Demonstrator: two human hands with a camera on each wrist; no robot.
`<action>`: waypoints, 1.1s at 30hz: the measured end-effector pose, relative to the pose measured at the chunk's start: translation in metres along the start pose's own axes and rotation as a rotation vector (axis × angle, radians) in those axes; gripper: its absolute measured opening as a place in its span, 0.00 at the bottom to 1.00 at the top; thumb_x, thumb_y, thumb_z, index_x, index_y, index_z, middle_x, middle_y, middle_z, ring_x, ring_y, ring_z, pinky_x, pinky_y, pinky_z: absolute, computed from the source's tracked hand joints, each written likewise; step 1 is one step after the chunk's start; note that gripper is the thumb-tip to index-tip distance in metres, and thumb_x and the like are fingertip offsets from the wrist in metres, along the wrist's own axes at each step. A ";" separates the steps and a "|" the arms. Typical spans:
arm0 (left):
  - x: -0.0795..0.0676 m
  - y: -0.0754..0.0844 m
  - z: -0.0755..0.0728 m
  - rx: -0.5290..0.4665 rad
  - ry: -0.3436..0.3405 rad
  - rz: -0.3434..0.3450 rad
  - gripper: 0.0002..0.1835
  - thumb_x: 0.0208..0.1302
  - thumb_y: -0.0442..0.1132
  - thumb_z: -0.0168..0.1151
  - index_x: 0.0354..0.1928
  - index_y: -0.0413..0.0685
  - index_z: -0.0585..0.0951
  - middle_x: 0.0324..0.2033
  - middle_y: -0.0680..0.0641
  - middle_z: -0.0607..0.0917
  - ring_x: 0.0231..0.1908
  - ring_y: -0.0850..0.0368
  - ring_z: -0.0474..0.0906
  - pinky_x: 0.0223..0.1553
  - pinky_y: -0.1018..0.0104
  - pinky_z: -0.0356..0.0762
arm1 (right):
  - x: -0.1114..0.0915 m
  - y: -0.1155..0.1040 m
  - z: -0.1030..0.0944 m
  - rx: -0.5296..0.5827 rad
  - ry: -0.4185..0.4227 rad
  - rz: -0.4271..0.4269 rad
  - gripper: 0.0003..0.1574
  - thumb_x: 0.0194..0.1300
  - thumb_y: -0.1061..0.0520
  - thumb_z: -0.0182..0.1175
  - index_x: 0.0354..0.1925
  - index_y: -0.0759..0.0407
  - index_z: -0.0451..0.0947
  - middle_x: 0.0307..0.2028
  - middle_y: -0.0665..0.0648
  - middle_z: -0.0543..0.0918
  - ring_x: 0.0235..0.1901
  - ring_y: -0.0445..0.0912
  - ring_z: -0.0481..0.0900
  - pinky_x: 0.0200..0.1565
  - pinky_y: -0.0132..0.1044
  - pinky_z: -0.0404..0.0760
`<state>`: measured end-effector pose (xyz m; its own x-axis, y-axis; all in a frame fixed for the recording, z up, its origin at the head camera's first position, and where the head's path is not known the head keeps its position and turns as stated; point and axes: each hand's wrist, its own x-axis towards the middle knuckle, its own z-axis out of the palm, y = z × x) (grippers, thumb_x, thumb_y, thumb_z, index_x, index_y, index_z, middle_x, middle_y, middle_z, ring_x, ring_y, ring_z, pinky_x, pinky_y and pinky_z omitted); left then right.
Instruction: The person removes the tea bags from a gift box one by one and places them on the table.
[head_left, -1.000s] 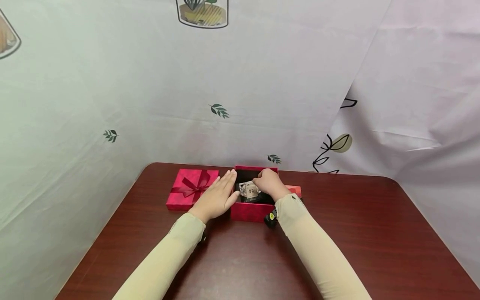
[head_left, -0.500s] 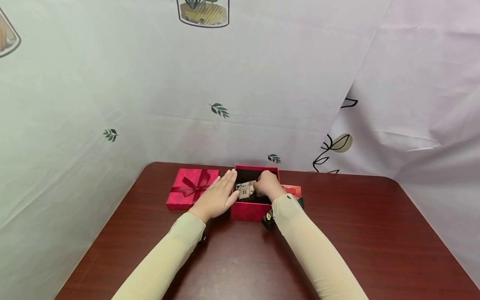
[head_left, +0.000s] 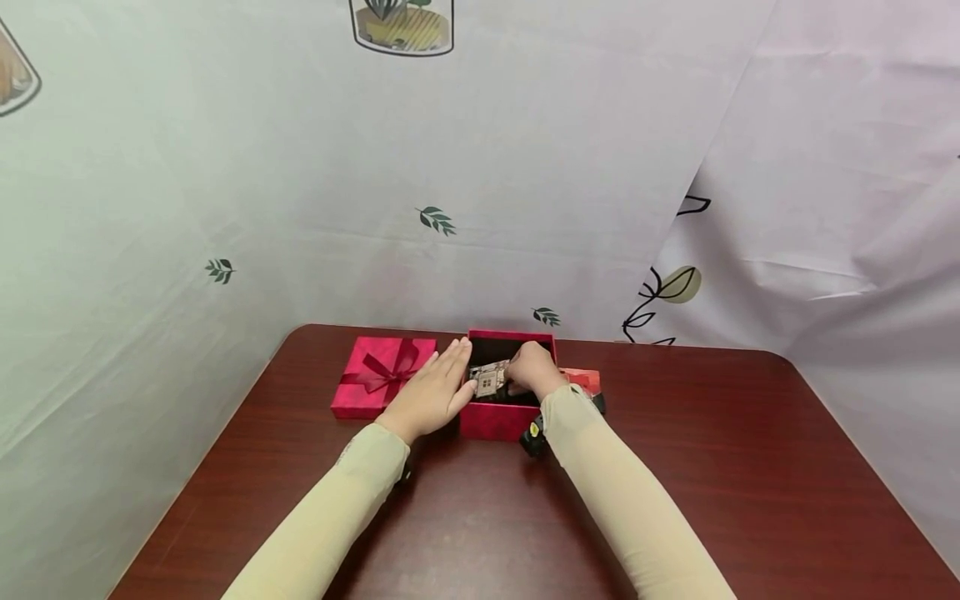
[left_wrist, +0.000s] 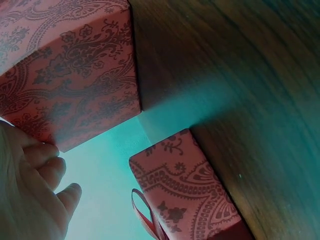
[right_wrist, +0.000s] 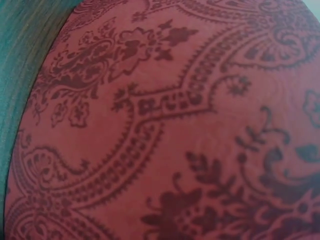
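Observation:
An open red gift box with a dark inside stands at the far middle of the table. My left hand lies with straight fingers along its left rim; the left wrist view shows fingertips against the patterned box wall. My right hand reaches down into the box with curled fingers, pinching the right end of a small printed packet with a pale square label. Its fingertips are partly hidden. The right wrist view is filled by the box's red patterned side.
A red gift lid with a ribbon bow lies left of the box, partly behind my left hand. Right of the box, an orange-red flat item lies partly behind my right wrist. A white printed cloth hangs behind the table.
The printed packet has shifted left and turned inside the box. My right hand has moved slightly lower within it. My left hand has stayed at the left rim.

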<state>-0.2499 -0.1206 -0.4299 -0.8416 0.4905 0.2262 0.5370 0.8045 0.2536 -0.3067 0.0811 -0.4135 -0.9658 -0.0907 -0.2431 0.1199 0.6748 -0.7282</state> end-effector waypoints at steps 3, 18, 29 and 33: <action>0.000 0.000 0.000 0.003 -0.003 -0.001 0.36 0.78 0.51 0.45 0.78 0.35 0.57 0.78 0.40 0.58 0.78 0.46 0.50 0.75 0.45 0.51 | 0.000 0.001 0.001 0.019 -0.002 0.001 0.29 0.65 0.67 0.62 0.09 0.56 0.68 0.10 0.55 0.76 0.13 0.43 0.81 0.29 0.39 0.86; 0.000 0.000 -0.002 0.006 -0.047 -0.022 0.36 0.79 0.53 0.42 0.79 0.38 0.54 0.79 0.43 0.54 0.79 0.49 0.46 0.77 0.48 0.47 | -0.010 -0.005 -0.002 0.063 0.024 -0.025 0.23 0.66 0.67 0.64 0.15 0.57 0.71 0.16 0.57 0.80 0.15 0.43 0.82 0.31 0.39 0.87; 0.000 0.001 -0.003 -0.006 -0.034 -0.014 0.36 0.80 0.52 0.43 0.79 0.37 0.55 0.79 0.42 0.55 0.79 0.49 0.46 0.76 0.47 0.49 | -0.026 -0.008 -0.007 -0.083 0.136 -0.173 0.11 0.65 0.66 0.61 0.25 0.62 0.82 0.19 0.53 0.81 0.19 0.44 0.82 0.31 0.39 0.83; 0.000 0.002 -0.003 0.004 -0.028 -0.007 0.35 0.80 0.52 0.44 0.78 0.36 0.56 0.78 0.42 0.56 0.78 0.48 0.47 0.76 0.48 0.48 | -0.034 -0.009 -0.012 -0.060 0.159 -0.200 0.07 0.65 0.66 0.61 0.40 0.68 0.85 0.27 0.58 0.86 0.20 0.45 0.83 0.33 0.41 0.85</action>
<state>-0.2486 -0.1206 -0.4264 -0.8464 0.4941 0.1984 0.5312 0.8092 0.2510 -0.2781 0.0866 -0.3914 -0.9935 -0.1134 0.0088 -0.0859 0.6975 -0.7114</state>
